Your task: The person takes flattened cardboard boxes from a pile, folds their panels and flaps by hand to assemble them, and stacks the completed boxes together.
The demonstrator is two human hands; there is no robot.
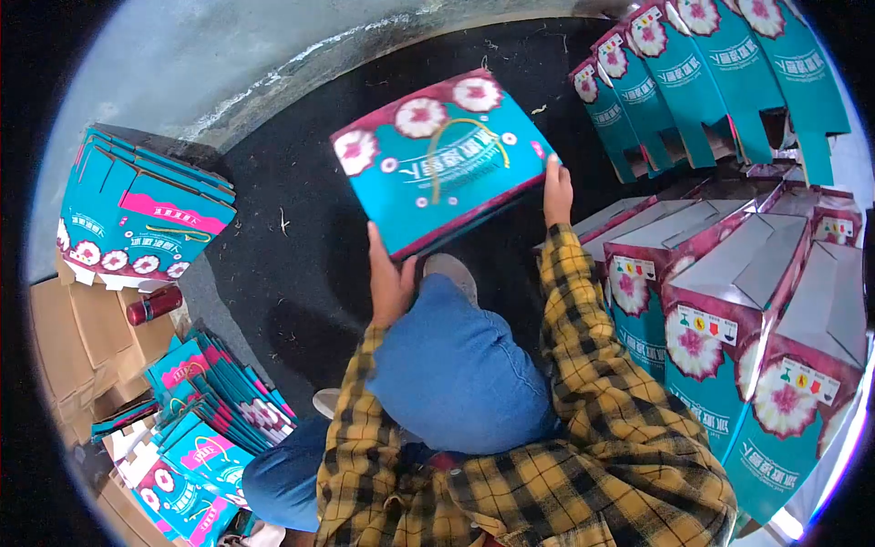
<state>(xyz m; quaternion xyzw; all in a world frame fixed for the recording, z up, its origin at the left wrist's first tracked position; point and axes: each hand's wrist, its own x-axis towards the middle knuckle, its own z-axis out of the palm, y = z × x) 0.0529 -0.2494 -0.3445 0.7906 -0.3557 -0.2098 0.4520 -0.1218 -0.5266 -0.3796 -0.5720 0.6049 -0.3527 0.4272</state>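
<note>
A teal and maroon printed carton (401,187) with flower pictures and a yellow cord handle is held out in front of me over the dark mat. My left hand (390,283) grips its near left corner, fingers partly hidden under the box. At the right end, my right hand (557,193) holds the edge, thumb along the side. The carton looks folded into shape, its printed face turned up toward me. Whatever lies beneath it is hidden.
Stacked flat cartons (150,214) stand at left, near a dark red bottle (155,305) on brown cardboard boxes (77,333). More folded cartons (214,401) lie at lower left. Rows of erected cartons (706,328) fill the right, with others (720,77) piled behind.
</note>
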